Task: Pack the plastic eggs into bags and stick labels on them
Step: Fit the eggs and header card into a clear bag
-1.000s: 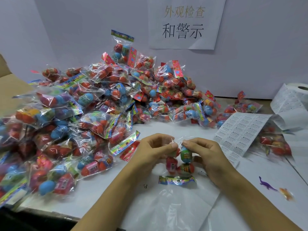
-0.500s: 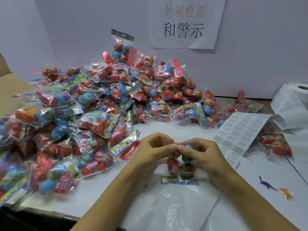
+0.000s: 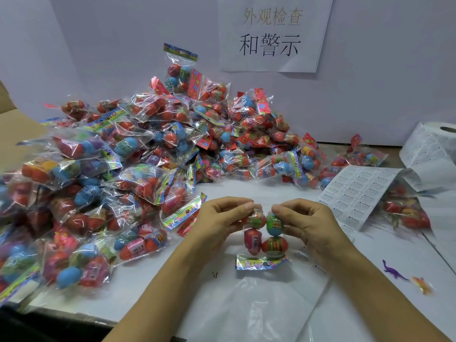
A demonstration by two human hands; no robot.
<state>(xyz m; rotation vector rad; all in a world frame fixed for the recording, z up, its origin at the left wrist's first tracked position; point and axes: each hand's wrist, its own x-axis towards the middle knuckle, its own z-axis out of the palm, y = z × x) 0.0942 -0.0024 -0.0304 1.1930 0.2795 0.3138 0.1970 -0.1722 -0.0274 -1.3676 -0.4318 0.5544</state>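
so the bag (image 3: 262, 236) is a small crinkly clear plastic pouch with four smooth eggs (image 3: 274, 245) inside, two stacked on two, red, green and pinkish with printed bands. its shiny rainbow header card (image 3: 261, 263) hangs at the near end, almost on the table (image 3: 153, 290). it's held up just above the white tabletop, dead centre in front of the person.

left hand (image 3: 222, 219) pinches the bag's far left corner, fingers curled in tight. right hand (image 3: 304, 222) pinches the far right corner the same way, thumb and forefinger pressed on the film.

compared with half a second ago the two hands have pulled apart a bit. their fingertips were touching then, now there's a gap and the top eggs show between them.

under the wrists lies a flat frosted plastic sheet (image 3: 256, 309). right of the bag is a sheet of small printed labels (image 3: 359, 196), running off a white roll (image 3: 441, 134). two tiny toy dinos sit near the right edge, a purple one (image 3: 394, 271) and an orange one (image 3: 422, 285), close together. behind and left is a big glossy pile (image 3: 138, 154) of filled bags, mostly red and blue eggs. a paper sign (image 3: 271, 33) hangs on the wall.
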